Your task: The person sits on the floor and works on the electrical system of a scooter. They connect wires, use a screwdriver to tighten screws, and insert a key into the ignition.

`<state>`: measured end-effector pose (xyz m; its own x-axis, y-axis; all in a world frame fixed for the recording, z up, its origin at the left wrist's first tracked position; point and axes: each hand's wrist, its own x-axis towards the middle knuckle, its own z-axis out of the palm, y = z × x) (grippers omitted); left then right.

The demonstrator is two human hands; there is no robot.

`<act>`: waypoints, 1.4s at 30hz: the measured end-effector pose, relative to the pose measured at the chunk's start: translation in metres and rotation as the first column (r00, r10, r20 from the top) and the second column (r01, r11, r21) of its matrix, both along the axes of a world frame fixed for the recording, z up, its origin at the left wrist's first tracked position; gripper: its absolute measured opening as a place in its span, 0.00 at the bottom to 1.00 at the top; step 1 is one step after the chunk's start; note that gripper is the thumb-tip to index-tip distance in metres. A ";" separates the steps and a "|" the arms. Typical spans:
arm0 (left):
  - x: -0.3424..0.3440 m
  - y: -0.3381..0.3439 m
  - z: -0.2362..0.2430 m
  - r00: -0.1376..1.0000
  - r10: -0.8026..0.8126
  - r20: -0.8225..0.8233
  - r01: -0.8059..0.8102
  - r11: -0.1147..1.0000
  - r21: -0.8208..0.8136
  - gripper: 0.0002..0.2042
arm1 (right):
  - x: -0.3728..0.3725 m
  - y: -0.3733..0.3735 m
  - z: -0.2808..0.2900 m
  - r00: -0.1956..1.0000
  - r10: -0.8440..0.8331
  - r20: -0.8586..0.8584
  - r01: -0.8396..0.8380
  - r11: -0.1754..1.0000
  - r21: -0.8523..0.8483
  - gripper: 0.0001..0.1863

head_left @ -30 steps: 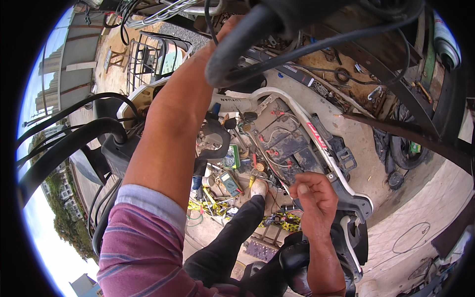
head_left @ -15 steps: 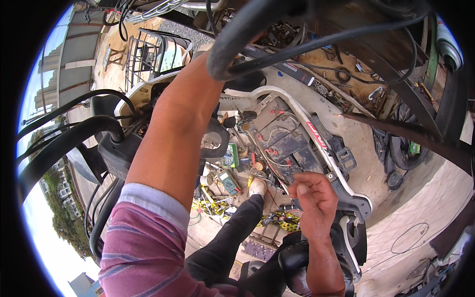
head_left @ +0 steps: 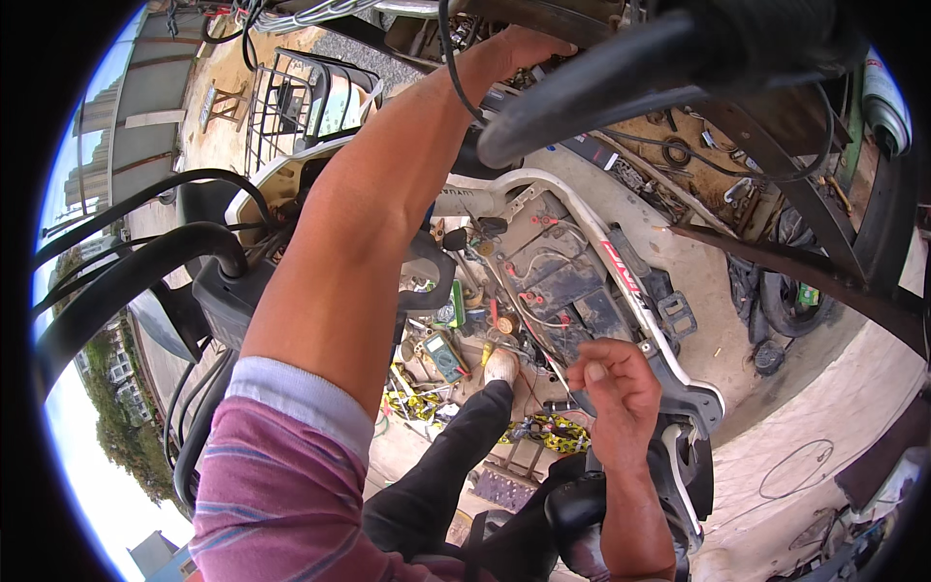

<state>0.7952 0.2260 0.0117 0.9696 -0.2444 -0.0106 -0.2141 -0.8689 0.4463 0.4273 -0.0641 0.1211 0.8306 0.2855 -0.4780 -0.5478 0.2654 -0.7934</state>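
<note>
While the left forearm extended across the vehicle frame, the left hand (head_left: 531, 47) was positioned at the far side, beside a brown metal shelf (head_left: 558, 12). Loose metal parts (head_left: 464, 35) lay at the far side, just left of that hand. Its fingertips were partly hidden; whether it gripped anything could not be determined. At the near right, the right hand (head_left: 618, 388) had its fingers curled and the thumb drawn in, leaving a narrow gap; whether a small item was held there could not be seen.

The vehicle frame (head_left: 618, 262) presented a smooth, curved white tube with a red-and-white marking. Within it, left of and beyond the right hand, sat dusty, rectangular black batteries (head_left: 558, 276) with red terminal covers. A thick, rounded black tube (head_left: 601, 92), out of focus, crossed the far right. To the left of the batteries lay a boxy teal multimeter (head_left: 446, 356), near a pale shoe (head_left: 501, 365). The sleeve (head_left: 281, 475) was purple striped fabric with a pale, ribbed cuff.

Compared with the frame half a second earlier, the black tube appeared farther right, and the left hand, previously mostly concealed behind it, had come into view. The right hand retained its curled posture.
</note>
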 end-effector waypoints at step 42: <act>-0.031 0.002 -0.026 0.972 0.232 0.031 -0.232 0.973 -0.004 0.15 | -0.001 0.002 0.005 1.000 -0.007 0.000 0.007 0.999 -0.035 0.11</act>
<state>0.7646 0.2276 -0.0141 0.9997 -0.0130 0.0210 -0.0209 -0.8962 0.4432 0.4262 -0.0624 0.1264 0.8324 0.2628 -0.4879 -0.5464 0.2416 -0.8019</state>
